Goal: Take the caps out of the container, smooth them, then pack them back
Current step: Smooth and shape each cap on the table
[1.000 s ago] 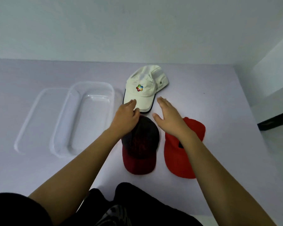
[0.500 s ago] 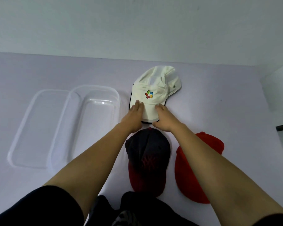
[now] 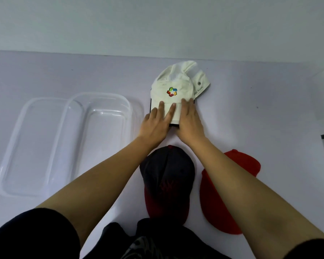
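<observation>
Smoothing step: left hand (image 3: 157, 121) and right hand (image 3: 190, 118) press flat, grip holding nothing, on white cap (image 3: 171, 88); next, sweep outward

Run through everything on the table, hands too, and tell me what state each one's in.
white cap: lying flat, brim pressed under both hands.
left hand: fingers straight, pressing on the white cap's brim.
right hand: flat on the same brim.
dark cap with red brim: lying on the table, untouched.
red cap: lying on the table, untouched.
clear container: lid off, empty.
clear lid: off, lying flat left of the container.
</observation>
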